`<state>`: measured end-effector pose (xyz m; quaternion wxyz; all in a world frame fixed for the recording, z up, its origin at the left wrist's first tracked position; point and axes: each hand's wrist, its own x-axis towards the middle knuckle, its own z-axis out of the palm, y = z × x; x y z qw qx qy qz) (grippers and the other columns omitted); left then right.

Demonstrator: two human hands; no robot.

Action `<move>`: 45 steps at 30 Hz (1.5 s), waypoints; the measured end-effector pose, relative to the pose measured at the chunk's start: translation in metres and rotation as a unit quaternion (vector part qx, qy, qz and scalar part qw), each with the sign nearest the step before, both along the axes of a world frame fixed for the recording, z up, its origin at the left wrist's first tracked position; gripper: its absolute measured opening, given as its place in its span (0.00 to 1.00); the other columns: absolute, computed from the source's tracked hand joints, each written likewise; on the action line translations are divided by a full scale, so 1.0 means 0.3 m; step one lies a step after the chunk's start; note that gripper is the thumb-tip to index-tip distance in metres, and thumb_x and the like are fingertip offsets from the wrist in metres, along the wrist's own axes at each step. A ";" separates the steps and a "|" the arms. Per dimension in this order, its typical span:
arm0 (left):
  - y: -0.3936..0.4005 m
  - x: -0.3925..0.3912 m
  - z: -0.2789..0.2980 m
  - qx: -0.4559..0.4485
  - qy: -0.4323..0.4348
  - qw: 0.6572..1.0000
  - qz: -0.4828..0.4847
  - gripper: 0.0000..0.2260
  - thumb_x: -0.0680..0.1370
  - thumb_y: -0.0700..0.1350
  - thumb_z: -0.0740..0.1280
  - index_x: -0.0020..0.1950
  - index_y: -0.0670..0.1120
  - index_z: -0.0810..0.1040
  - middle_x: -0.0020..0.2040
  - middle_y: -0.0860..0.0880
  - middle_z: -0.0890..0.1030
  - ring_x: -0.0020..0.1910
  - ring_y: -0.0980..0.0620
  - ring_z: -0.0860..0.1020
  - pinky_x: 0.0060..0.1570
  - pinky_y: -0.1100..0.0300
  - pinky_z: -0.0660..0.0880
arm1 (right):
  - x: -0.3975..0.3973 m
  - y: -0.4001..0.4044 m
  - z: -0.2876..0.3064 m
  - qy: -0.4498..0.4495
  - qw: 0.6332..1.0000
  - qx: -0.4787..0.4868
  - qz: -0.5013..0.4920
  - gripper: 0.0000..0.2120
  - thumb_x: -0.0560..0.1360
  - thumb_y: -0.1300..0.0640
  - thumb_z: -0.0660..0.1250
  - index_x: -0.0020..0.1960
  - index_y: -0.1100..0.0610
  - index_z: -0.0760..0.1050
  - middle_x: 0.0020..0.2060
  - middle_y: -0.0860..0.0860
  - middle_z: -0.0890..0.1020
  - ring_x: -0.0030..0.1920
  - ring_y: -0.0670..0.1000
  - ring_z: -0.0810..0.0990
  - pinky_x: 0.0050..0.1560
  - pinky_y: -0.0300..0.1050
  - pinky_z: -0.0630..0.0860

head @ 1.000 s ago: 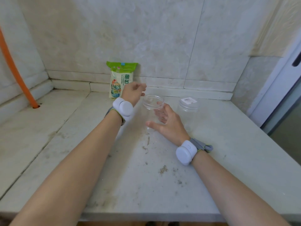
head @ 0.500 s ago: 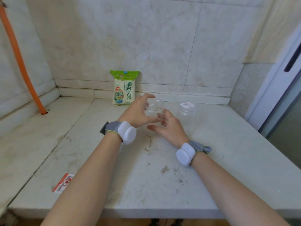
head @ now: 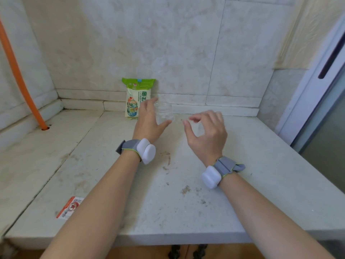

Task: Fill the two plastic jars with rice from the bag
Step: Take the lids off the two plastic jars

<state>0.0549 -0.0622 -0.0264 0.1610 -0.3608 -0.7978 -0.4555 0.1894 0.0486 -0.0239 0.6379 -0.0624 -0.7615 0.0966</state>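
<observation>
A green and white rice bag (head: 133,101) stands upright against the back wall. Just right of it, an open clear plastic jar (head: 165,111) stands on the stone counter (head: 186,217). My left hand (head: 147,122) wraps it from the left, fingers behind and thumb in front. My right hand (head: 211,135) curls around the second clear jar (head: 198,130), which shows only faintly between thumb and fingers. The rest of that jar and its lid are hidden by the hand.
An orange pipe (head: 16,75) runs down the left wall into a hole in the counter. A small red and white packet (head: 70,207) lies near the front left edge. A white door frame (head: 308,101) borders the counter on the right. Crumbs and stains dot the counter's middle.
My left hand came back from the rice bag and closed around the open jar. My right hand left that jar and moved right onto the second jar.
</observation>
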 end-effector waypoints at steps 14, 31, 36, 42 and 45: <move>0.036 0.143 0.055 0.073 0.030 0.988 -0.130 0.06 0.76 0.41 0.68 0.51 0.43 0.76 0.45 0.49 0.79 0.43 0.54 0.77 0.41 0.56 0.76 | 0.049 0.122 -0.017 -0.269 0.867 -0.398 0.131 0.44 0.66 0.52 0.76 0.71 0.54 0.51 0.57 0.47 0.69 0.58 0.48 0.72 0.56 0.41 0.68; 0.055 0.186 0.053 0.058 -0.116 0.968 -0.215 0.18 0.69 0.50 0.72 0.57 0.50 0.75 0.51 0.56 0.78 0.55 0.51 0.79 0.61 0.50 0.74 | 0.012 0.106 -0.054 -0.315 0.829 -0.381 0.261 0.25 0.62 0.57 0.79 0.56 0.52 0.73 0.49 0.49 0.82 0.52 0.47 0.81 0.56 0.45 0.77; 0.073 0.204 0.046 0.074 -0.084 0.977 -0.183 0.14 0.69 0.52 0.73 0.50 0.55 0.72 0.50 0.49 0.78 0.52 0.48 0.78 0.57 0.46 0.74 | 0.014 0.084 -0.053 -0.288 0.866 -0.353 0.205 0.28 0.60 0.49 0.80 0.56 0.54 0.74 0.49 0.49 0.82 0.51 0.46 0.80 0.53 0.45 0.78; 0.054 0.212 0.075 0.107 -0.095 0.984 -0.111 0.25 0.64 0.53 0.79 0.54 0.50 0.71 0.50 0.50 0.76 0.52 0.54 0.75 0.50 0.60 0.75 | 0.006 0.072 -0.046 -0.261 0.883 -0.354 0.167 0.29 0.59 0.44 0.79 0.54 0.53 0.75 0.47 0.49 0.82 0.50 0.47 0.80 0.53 0.46 0.79; 0.044 0.210 0.081 0.134 -0.090 0.980 -0.113 0.21 0.68 0.52 0.76 0.53 0.48 0.72 0.48 0.50 0.76 0.50 0.54 0.76 0.49 0.58 0.77 | 0.011 0.089 -0.045 -0.253 0.880 -0.372 0.155 0.31 0.59 0.43 0.79 0.57 0.53 0.74 0.48 0.49 0.82 0.50 0.46 0.81 0.54 0.46 0.78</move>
